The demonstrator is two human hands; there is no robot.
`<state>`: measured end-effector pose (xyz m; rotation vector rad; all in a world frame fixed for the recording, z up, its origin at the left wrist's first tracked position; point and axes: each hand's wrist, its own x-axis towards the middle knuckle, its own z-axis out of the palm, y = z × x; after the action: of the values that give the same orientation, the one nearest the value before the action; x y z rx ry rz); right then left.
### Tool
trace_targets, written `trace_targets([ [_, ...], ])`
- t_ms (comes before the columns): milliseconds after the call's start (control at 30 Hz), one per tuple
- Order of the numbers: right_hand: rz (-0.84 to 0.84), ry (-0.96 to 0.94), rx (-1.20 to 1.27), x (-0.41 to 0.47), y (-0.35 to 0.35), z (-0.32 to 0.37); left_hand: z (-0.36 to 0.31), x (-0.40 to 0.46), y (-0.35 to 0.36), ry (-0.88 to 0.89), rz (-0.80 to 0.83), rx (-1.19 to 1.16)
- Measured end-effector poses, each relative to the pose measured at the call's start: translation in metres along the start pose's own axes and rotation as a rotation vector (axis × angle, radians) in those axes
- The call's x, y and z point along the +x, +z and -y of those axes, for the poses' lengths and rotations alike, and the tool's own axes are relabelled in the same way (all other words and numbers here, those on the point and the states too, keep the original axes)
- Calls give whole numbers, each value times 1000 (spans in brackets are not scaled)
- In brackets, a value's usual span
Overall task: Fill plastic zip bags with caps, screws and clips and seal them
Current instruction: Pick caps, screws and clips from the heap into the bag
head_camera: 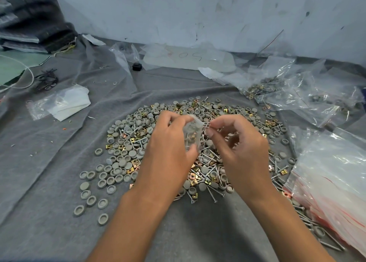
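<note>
A wide pile of grey caps (120, 162), silver screws (208, 157) and brass clips (193, 176) lies on the grey cloth (49, 182). Above the pile my left hand (170, 149) grips a small clear zip bag (193, 132) that holds some brass clips and screws. My right hand (237, 143) pinches a screw (207, 125) between thumb and forefinger at the bag's open top. Part of the bag is hidden behind my left fingers.
A stack of empty red-striped zip bags (332, 192) lies at the right. Filled bags (277, 87) sit at the back right. A small bag with white paper (59, 103) and black wire pieces (46, 79) lie at the left. The wall (198, 14) stands behind.
</note>
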<state>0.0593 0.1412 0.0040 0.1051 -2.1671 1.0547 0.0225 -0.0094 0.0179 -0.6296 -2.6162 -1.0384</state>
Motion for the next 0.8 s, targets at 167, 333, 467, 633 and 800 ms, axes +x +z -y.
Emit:
trace_targets([
  [167,430,239,-325,-6,-7,-29,3,1,-3,-13,-16,12],
  [333,525,121,-553,-17,5,-31,3,1,-2,-23,-18,-5],
  [467,512,90,-648,-16,15,-28,5,1,-3,-16,-15,14],
  [633,519,90,-658,-16,16,-25,6,2,-2,-12,-17,39],
  [800,516,121,-606,-18,12,-22,7,2,-2,-19,-29,20],
])
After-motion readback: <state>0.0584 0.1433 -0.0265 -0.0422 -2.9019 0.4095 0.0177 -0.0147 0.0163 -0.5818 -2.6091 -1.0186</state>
